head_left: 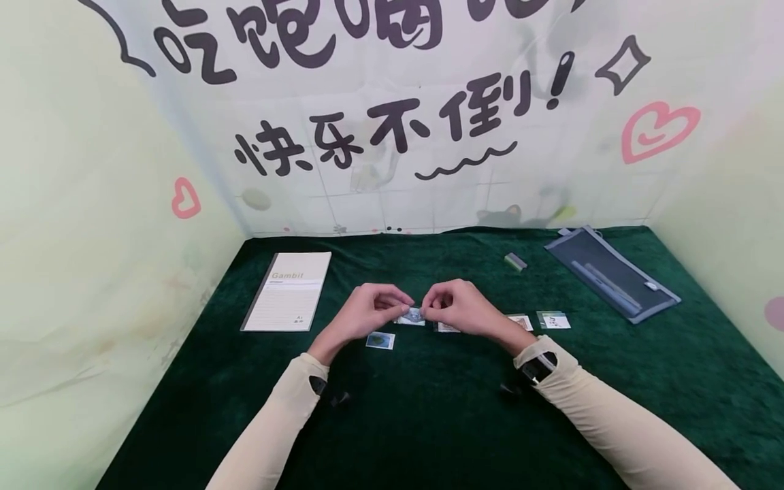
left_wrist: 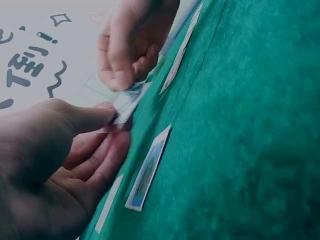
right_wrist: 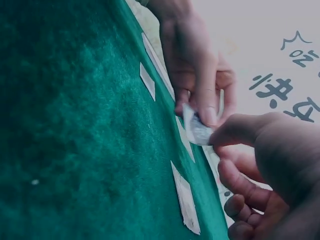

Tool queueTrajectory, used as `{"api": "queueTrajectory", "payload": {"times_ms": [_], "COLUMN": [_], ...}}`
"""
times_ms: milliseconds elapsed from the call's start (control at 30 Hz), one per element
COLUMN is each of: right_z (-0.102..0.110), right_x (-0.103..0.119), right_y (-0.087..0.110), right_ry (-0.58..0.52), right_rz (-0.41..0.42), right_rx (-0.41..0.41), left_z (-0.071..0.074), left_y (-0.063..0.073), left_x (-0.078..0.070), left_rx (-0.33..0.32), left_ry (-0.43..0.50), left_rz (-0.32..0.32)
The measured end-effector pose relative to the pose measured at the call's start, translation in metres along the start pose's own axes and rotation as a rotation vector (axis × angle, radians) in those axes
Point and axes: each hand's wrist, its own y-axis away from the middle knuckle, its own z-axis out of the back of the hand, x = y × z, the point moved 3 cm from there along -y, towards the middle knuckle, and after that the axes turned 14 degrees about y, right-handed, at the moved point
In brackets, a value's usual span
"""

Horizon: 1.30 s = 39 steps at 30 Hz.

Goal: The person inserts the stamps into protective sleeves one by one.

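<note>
Between my two hands is a small stamp-like card [head_left: 412, 316], which appears to sit in a clear sleeve. My left hand [head_left: 365, 310] pinches one end of it with thumb and fingers. At the opposite end, my right hand [head_left: 463, 307] pinches it between thumb and index finger. The left wrist view shows the card [left_wrist: 129, 106] tilted and raised in front of the cloth. A blue-green stamp-like card [head_left: 380, 341] with a white border lies on the cloth near my left hand. Beneath the right hand, another small card [head_left: 449, 328] is partly covered.
Two more small cards lie to the right, one reddish [head_left: 523, 322] and one whitish [head_left: 554, 320]. A notebook [head_left: 288, 292] lies at left on the green cloth [head_left: 404, 422]. Behind are a small green-and-grey block [head_left: 516, 262] and a dark zip pouch [head_left: 612, 275] at right.
</note>
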Motion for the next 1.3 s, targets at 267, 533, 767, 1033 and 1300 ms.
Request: {"api": "queueTrajectory", "payload": {"times_ms": [267, 533, 767, 1033, 1300], "right_z": [-0.001, -0.005, -0.006, -0.006, -0.02], "right_x": [0.0, -0.003, -0.006, -0.001, 0.025], "right_y": [-0.005, -0.008, -0.007, -0.005, 0.002], "right_ry": [0.131, 0.233, 0.282, 0.263, 0.22], "right_rz": [0.051, 0.068, 0.041, 0.044, 0.125], "right_rx": [0.015, -0.011, -0.018, -0.053, -0.006], "left_z": [-0.001, -0.001, -0.003, 0.004, 0.024], "left_y": [0.002, 0.002, 0.002, 0.003, 0.005], "left_x": [0.005, 0.008, 0.006, 0.005, 0.004], "left_rx": [-0.025, -0.036, -0.046, -0.077, -0.194], "left_ry": [-0.084, -0.122, -0.128, -0.157, -0.18], "left_rz": [0.005, 0.024, 0.026, -0.016, -0.028]}}
